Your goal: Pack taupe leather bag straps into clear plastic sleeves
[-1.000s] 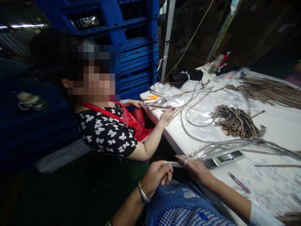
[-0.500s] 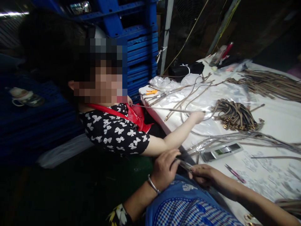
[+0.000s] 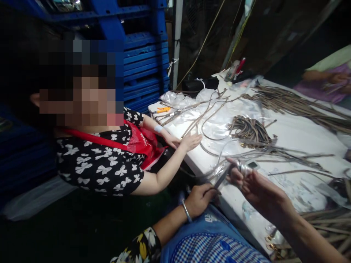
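Observation:
A narrow grey-brown strap (image 3: pixel 222 176) stretches between my hands beside the table's near edge. My left hand (image 3: pixel 199 200), a silver bangle at its wrist, is closed around the strap's lower end. At the upper end, my right hand (image 3: pixel 253 186) has its fingers curled about the strap; clear shiny plastic shows by these fingers. Behind the right hand, a device with a small dark display (image 3: pixel 252 165) is mostly covered. Past the hands, a curled bundle of thin belts (image 3: pixel 249 129) with gold-coloured buckles rests on the white table (image 3: pixel 298 133).
To the left sits a co-worker in a red apron (image 3: pixel 142 142), both hands by the table edge. Another person's hands (image 3: pixel 340 77) show at far right. Long straps (image 3: pixel 290 100) lie piled at the back; orange-handled cutters (image 3: pixel 163 109) and blue pallets (image 3: pixel 145 65) are beyond.
The view has turned right. My right hand has risen and moved apart from the left, with the strap between them. The co-worker's hands have come together, lowering the strap they stretched.

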Demonstrator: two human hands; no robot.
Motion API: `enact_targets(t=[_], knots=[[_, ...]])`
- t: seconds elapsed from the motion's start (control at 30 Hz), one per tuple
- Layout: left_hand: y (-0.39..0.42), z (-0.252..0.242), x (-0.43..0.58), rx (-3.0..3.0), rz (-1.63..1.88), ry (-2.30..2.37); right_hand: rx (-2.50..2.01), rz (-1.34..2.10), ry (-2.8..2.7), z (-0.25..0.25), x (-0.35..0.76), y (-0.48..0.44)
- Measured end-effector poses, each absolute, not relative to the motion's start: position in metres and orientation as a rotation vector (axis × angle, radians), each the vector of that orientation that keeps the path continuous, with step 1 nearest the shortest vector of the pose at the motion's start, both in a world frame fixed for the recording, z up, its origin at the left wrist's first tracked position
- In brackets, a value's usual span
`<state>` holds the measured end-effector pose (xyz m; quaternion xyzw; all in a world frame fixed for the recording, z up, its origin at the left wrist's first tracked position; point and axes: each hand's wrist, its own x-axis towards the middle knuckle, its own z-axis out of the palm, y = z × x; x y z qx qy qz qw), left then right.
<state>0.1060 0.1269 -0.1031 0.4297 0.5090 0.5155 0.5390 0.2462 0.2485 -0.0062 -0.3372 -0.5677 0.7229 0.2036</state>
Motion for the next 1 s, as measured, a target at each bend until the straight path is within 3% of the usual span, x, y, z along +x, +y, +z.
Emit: enact_targets(t=[0.2,0.4,0.53,0.63,0.73,0.87,1.0], knots=[[0.125,-0.080,0.108,0.802,1.205,1.069,-0.707,1.021,-2.377,-0.056,0.255,0.266],[0.135,-0.065,0.088,0.645,1.188,1.206,-0.530,0.897,-2.722,-0.085,0.271,0.249],[0.148,-0.071,0.075,0.783,1.061,1.342,-0.721,1.207,-2.704,-0.077,0.266,0.234],[0.155,-0.075,0.065,1.079,1.099,1.604,-1.061,1.984,-2.274,-0.067,0.263,0.229],[0.151,-0.077,0.063,1.321,1.231,1.724,-1.216,2.732,-1.376,-0.058,0.267,0.231],[0.133,-0.086,0.078,1.549,1.169,1.411,-1.191,2.945,-0.655,-0.049,0.273,0.236],[0.134,-0.107,0.087,1.580,1.159,1.385,-1.094,2.893,-0.683,-0.038,0.272,0.228]])
